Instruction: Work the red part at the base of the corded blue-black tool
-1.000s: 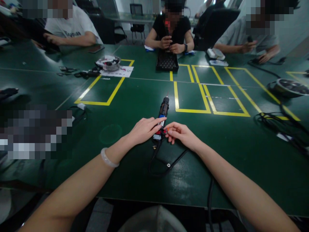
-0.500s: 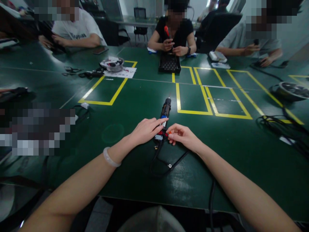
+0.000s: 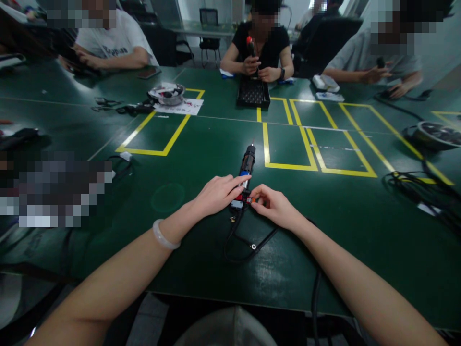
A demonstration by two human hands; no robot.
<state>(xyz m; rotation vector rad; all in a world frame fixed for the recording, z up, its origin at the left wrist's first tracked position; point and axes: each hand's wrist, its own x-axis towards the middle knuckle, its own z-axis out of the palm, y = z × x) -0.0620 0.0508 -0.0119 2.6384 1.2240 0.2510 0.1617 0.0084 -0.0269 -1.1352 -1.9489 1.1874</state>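
A black pen-shaped tool (image 3: 247, 163) with a blue ring and a thin tip lies on the green table (image 3: 201, 250), pointing away from me. My left hand (image 3: 218, 193) rests on its near end with the fingers curled over it, holding it down. My right hand (image 3: 272, 205) pinches a small red and orange part (image 3: 249, 199) at the tool's rear end. A black cable (image 3: 248, 245) loops from that end toward the table's near edge.
Yellow tape rectangles (image 3: 288, 149) mark the table. A black tray (image 3: 253, 93) and a metal bowl on paper (image 3: 168, 94) lie farther off. Coiled cables (image 3: 418, 190) and a round fan (image 3: 437, 134) sit at the right. Three people sit across the table.
My hands stay at the tool; the right hand's fingers have closed in slightly on the red part. The person opposite has raised a red-handled tool.
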